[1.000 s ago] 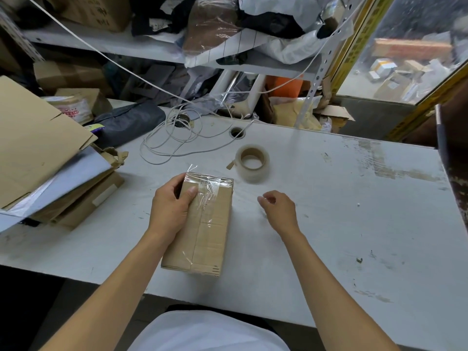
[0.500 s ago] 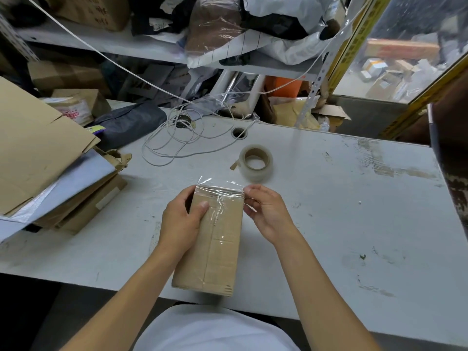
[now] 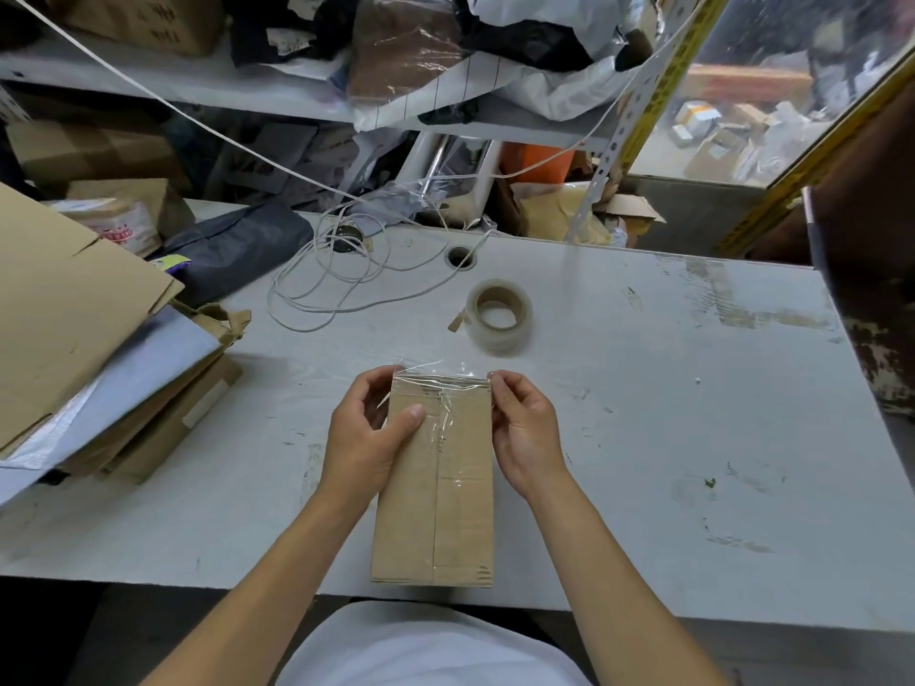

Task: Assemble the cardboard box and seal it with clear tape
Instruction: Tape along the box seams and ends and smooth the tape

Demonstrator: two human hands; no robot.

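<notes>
A small closed cardboard box (image 3: 435,507) lies flat on the white table (image 3: 643,413), its long side pointing away from me. Clear tape runs along its centre seam, and a crinkled clear strip (image 3: 440,378) crosses its far end with loose ends sticking out. My left hand (image 3: 366,433) grips the box's far left corner, thumb pressed on top. My right hand (image 3: 525,428) holds the far right corner, its fingertips pinching at the tape end there. A roll of clear tape (image 3: 497,316) lies on the table just beyond the box.
Flattened cardboard and a white sheet (image 3: 89,349) are stacked at the left. A coil of white cable (image 3: 336,279) and a cable hole (image 3: 460,257) lie at the back. Behind the table is a cluttered shelf (image 3: 297,96). The box's near end reaches the table's front edge.
My right hand came from the bare table to the box's far right corner. The box turned straighter and slid towards me. My left hand stayed on its far left corner.
</notes>
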